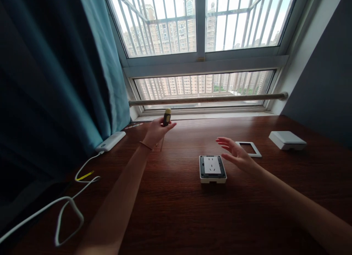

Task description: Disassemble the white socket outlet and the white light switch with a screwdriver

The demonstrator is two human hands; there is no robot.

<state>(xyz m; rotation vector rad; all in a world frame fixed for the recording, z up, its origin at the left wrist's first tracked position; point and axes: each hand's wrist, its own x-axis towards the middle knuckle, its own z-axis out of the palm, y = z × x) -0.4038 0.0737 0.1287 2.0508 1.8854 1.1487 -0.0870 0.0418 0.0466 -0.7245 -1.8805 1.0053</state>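
My left hand [156,132] is raised over the far left part of the wooden table [176,211], closed round a screwdriver [166,117] with a black and yellow handle; its thin shaft points down below the hand. My right hand [236,152] hovers open, fingers stretched out, just right of a white wall socket [212,168] that lies face up on the table with its dark inner frame showing. The hand holds nothing and partly overlaps a white square cover frame [254,148] behind it.
A white box [287,139] sits at the far right. A white power bank [111,141] with a white cable [68,207] lies at the left by the teal curtain [68,64]. A barred window [200,46] and a rail [209,98] run behind the table.
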